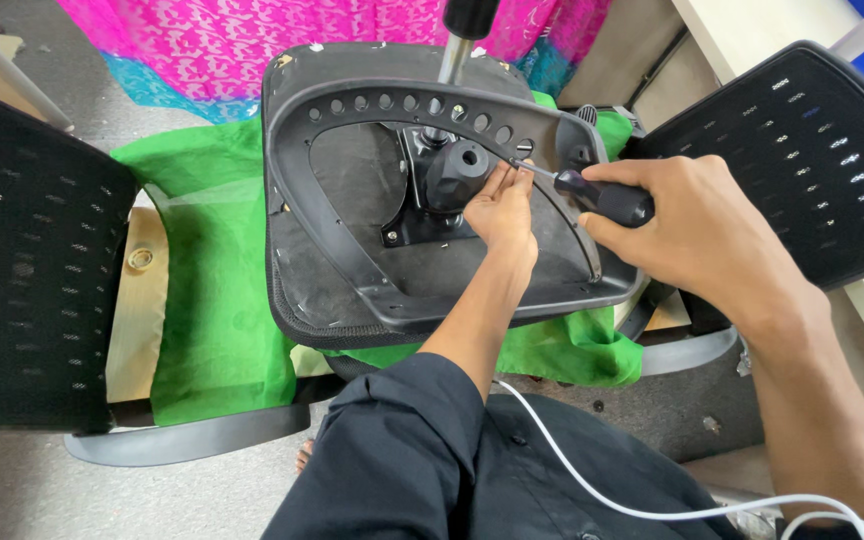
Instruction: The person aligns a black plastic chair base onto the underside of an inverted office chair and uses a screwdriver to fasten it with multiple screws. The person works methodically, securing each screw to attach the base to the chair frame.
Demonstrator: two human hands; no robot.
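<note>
Nearest, a white cable (pixel 592 478) crosses the dark-clothed lap. The right hand (pixel 692 235) is wrapped shut around a black-handled screwdriver (pixel 602 196), while the left hand (pixel 504 212) pinches its tip, evidently to steady it, at the far right edge of the upturned chair seat (pixel 352 290) (resting on green cloth (pixel 217 300)). No labels visible. Beyond, pink fabric (pixel 252 40).

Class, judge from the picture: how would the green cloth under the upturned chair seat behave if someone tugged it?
The green cloth looks thin and creased, so probably floppy and light. The upturned chair seat rests on it, so a tug would likely bunch it rather than free it.
</note>
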